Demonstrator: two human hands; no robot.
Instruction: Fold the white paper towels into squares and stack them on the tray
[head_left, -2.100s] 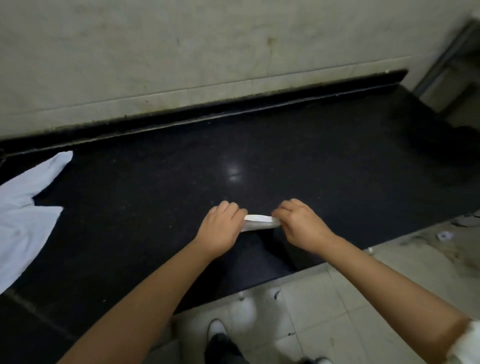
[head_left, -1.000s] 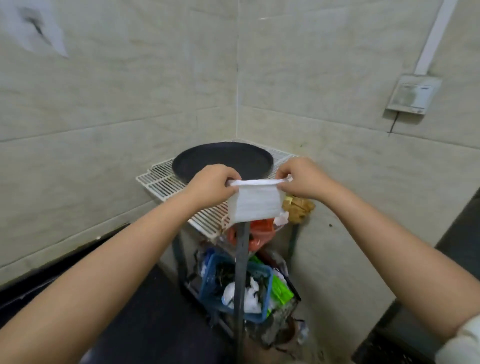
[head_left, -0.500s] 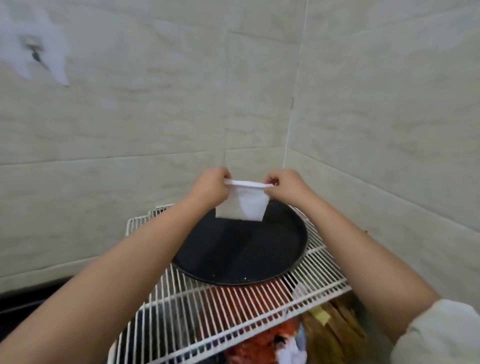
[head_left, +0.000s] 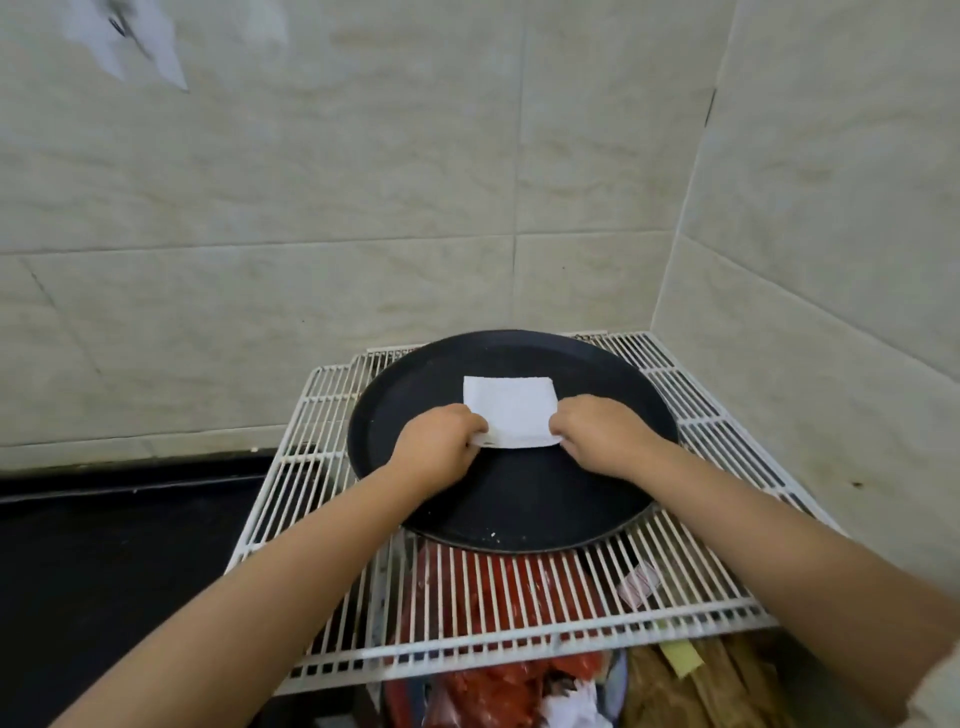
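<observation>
The folded white paper towel (head_left: 509, 410) now lies flat on the round black tray (head_left: 519, 509), in the far half of it, where half a second ago it hung in the air above the tray from its top edge. Both hands have come down with it. The left hand (head_left: 435, 448) has its fingers curled at the near left corner of the towel and pinches that corner, which lifts slightly off the tray. The right hand (head_left: 597, 434) has its fingers curled at the near right corner and grips the edge there. The far edge of the towel rests on the tray, free of both hands.

The tray sits on a white wire rack (head_left: 519, 613) set into the corner of the tiled wall (head_left: 311, 208); the view has dropped since the earlier frame, so the tray is seen more from above and more of the rack shows in front of it. Under the rack, nearer than the tray, red material (head_left: 498, 686) and some brown pieces (head_left: 691, 691) show through the wires. Left of the tray, beyond the rack's edge, runs a dark countertop (head_left: 104, 561).
</observation>
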